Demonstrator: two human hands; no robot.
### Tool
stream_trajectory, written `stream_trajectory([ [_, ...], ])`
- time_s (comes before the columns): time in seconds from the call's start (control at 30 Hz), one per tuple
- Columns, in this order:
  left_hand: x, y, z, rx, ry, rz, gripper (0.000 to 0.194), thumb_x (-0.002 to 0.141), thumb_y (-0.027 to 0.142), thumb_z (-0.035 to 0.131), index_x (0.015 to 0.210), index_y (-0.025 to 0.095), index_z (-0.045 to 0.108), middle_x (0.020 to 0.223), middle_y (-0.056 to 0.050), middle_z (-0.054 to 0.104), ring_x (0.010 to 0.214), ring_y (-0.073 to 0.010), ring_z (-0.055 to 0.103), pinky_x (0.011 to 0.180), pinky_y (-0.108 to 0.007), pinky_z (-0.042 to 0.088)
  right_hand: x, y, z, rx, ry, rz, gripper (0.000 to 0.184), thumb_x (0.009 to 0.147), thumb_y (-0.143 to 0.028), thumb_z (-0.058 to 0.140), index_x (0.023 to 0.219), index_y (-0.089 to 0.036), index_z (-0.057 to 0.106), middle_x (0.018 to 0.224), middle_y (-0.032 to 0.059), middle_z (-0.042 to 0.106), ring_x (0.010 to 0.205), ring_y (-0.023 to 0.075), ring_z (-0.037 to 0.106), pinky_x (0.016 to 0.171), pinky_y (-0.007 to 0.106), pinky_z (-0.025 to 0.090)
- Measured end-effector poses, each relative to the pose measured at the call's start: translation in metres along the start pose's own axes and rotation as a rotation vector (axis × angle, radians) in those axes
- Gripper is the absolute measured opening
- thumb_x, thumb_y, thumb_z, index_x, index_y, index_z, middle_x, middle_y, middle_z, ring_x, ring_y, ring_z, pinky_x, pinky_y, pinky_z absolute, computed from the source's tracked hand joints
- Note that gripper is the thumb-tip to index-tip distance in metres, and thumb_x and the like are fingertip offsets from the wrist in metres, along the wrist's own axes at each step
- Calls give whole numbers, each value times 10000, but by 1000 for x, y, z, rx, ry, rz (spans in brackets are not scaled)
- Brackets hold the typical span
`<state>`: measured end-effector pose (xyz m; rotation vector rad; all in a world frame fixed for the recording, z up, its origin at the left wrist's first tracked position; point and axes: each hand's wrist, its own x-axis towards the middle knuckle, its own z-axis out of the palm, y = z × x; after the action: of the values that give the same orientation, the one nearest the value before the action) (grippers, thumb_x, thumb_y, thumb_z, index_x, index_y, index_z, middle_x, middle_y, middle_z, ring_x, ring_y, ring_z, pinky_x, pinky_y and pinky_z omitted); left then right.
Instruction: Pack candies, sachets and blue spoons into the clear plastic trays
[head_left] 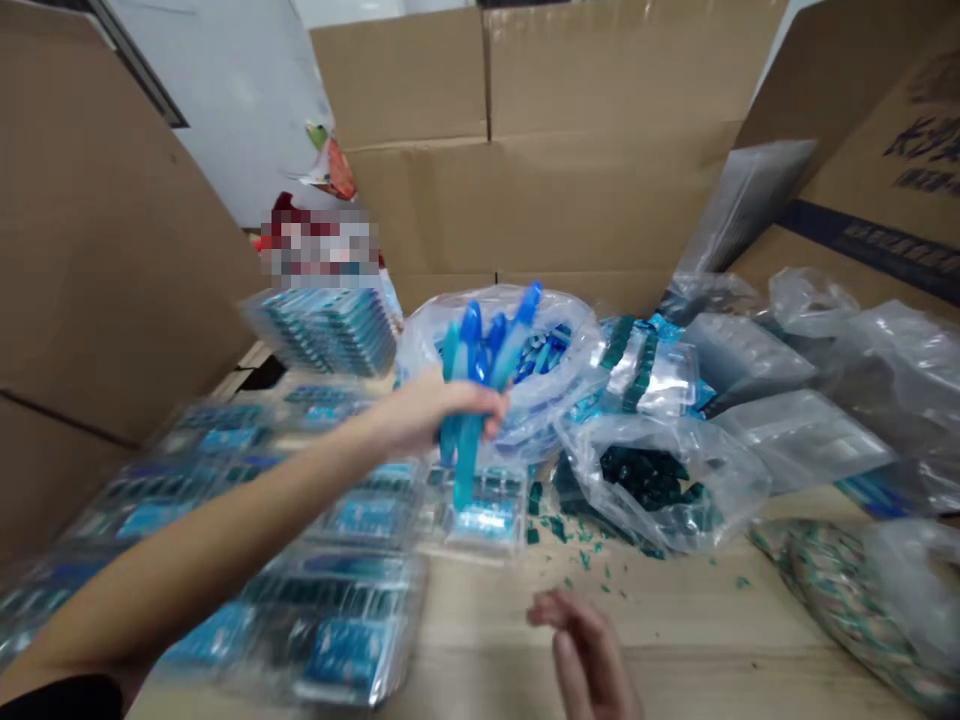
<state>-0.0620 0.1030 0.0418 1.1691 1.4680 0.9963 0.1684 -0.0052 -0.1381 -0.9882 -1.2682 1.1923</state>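
My left hand (431, 410) reaches forward and is closed round a bunch of blue and teal plastic pens (480, 380), held above the table in front of a clear bag of more blue pieces (555, 350). My right hand (589, 655) hovers low near the table's front edge, fingers loosely curled and apart, holding nothing. Clear blister packs with blue inserts (337, 590) lie spread under and left of my left arm.
A clear bag of dark green pieces (660, 480) lies right of centre, with green bits scattered on the wooden table (675, 620). Empty clear trays and bags (810, 420) pile up on the right. Cardboard boxes (570, 150) wall in the back and both sides.
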Motion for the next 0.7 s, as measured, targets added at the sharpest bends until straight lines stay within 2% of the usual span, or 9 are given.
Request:
stream_trajectory([
  [0.07, -57, -27, 30, -241, -239, -179, 183, 614, 300, 697, 708, 159, 628, 622, -5, 605, 560, -120, 555, 567, -262, 489, 7, -21, 1, 250, -154, 115, 321, 905, -465, 643, 1187, -315, 669, 1108, 77, 728, 981, 240, 713, 858, 352, 585],
  [0.13, -104, -65, 63, -397, -416, -402, 222, 597, 261, 768, 751, 160, 643, 598, 18, 598, 518, -108, 549, 586, -273, 497, 3, -32, 4, 415, -280, 259, 549, 791, -630, 692, 1234, -306, 659, 1215, 111, 689, 1065, 305, 683, 881, 425, 577],
  [0.2, -138, -106, 94, -515, -465, -572, 320, 551, 288, 814, 793, 164, 646, 581, 34, 592, 479, -97, 524, 611, -289, 502, -15, -34, 7, 432, -320, 441, 668, 725, -697, 707, 1243, -279, 659, 1217, 132, 684, 1085, 337, 668, 902, 465, 557],
  [0.27, -160, -140, 115, -621, -413, -645, 379, 533, 399, 824, 754, 157, 636, 597, 25, 591, 500, -99, 527, 637, -291, 498, -39, -31, 7, 363, -309, 609, 661, 728, -682, 714, 1229, -255, 663, 1153, 139, 707, 1047, 332, 683, 908, 472, 544],
  [0.3, -169, -153, 120, -640, -436, -642, 415, 546, 472, 815, 748, 155, 638, 629, 13, 601, 538, -113, 549, 672, -305, 502, -52, -30, 6, 341, -313, 676, 642, 733, -664, 720, 1218, -246, 666, 1116, 138, 719, 1017, 324, 693, 902, 469, 544],
  [0.4, -189, -171, 115, -505, -686, -526, 525, 609, 659, 749, 809, 179, 672, 797, -16, 639, 797, -195, 625, 855, -351, 488, -79, -32, 1, 372, -489, 806, 620, 704, -619, 772, 1171, -221, 680, 1064, 134, 733, 996, 309, 699, 891, 452, 544],
  [0.5, -204, -175, 97, -268, -859, -490, 590, 579, 723, 742, 882, 219, 690, 892, -7, 646, 984, -251, 602, 952, -353, 450, -90, -42, 0, 372, -682, 808, 570, 697, -585, 793, 1123, -216, 708, 1105, 117, 723, 1064, 303, 671, 974, 465, 494],
  [0.6, -213, -178, 84, -227, -852, -498, 633, 651, 736, 683, 1023, 224, 683, 1023, -32, 659, 1076, -276, 583, 1000, -386, 434, -93, -47, 7, 321, -651, 821, 435, 744, -535, 770, 1046, -224, 742, 1121, 87, 720, 1142, 295, 630, 1057, 450, 428],
  [0.7, -216, -176, 79, -285, -703, -389, 639, 756, 670, 640, 1210, 221, 618, 1284, -73, 585, 1250, -282, 492, 1093, -418, 361, -93, -49, 15, 356, -514, 899, 393, 756, -508, 773, 1026, -228, 718, 1074, 83, 737, 1109, 294, 655, 1023, 461, 471],
])
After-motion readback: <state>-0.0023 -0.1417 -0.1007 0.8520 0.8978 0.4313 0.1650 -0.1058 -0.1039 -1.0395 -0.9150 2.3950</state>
